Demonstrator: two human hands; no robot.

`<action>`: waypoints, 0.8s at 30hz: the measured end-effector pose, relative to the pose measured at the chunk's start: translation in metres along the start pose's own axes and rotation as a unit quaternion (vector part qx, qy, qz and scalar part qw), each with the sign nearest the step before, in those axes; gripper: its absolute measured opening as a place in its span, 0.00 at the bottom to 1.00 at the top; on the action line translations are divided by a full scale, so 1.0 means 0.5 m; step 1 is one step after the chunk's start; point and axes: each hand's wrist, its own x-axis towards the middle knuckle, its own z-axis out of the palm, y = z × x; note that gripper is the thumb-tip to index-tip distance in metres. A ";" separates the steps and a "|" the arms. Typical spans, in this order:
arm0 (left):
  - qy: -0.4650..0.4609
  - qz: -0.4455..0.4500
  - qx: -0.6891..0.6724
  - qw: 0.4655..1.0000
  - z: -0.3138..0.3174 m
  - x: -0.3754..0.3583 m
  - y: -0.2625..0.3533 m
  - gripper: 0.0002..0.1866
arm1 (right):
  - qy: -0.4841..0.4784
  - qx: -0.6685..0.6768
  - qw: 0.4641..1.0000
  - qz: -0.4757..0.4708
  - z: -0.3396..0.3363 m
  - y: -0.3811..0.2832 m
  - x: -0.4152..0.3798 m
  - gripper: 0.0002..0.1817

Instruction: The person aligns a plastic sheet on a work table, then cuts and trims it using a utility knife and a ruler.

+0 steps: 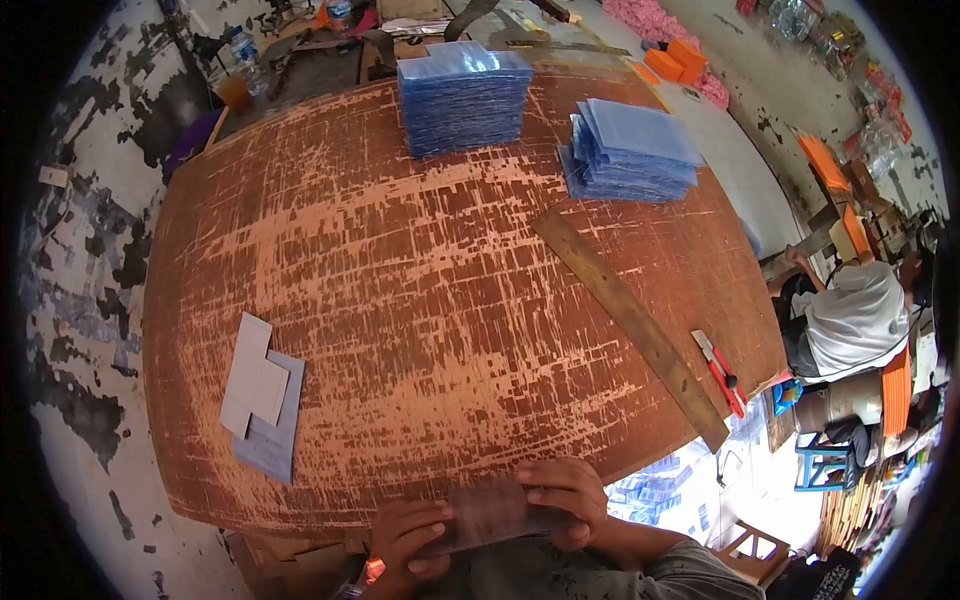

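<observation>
At the near edge of the worn brown table, my left hand and my right hand grip the two ends of a translucent plastic sheet. Fingers of both hands are closed over it, thumbs at the lower side. The sheet looks curved or folded; its underside is hidden. To the left lie white cut-out card pieces on a greyish sheet. Two piles of bluish plastic sheets stand at the far side, a tall stack and a lower, uneven stack.
A long flat ruler-like strip lies diagonally on the right, beside a red cutter knife. On the floor at right are scattered plastic pieces. A seated person in a white top is beyond. Bottles stand at the back left.
</observation>
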 end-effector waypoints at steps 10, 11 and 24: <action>-0.019 -0.031 -0.014 0.999 -0.002 0.001 0.001 0.16 | 0.002 0.006 1.000 -0.011 0.004 0.014 0.024 0.37; -0.036 -0.041 -0.027 0.998 -0.009 -0.002 0.007 0.14 | -0.002 0.019 1.000 -0.015 0.003 0.009 0.022 0.36; 0.020 -0.080 -0.046 0.996 0.019 -0.064 -0.007 0.24 | 0.008 0.121 0.991 0.054 0.019 0.015 -0.038 0.36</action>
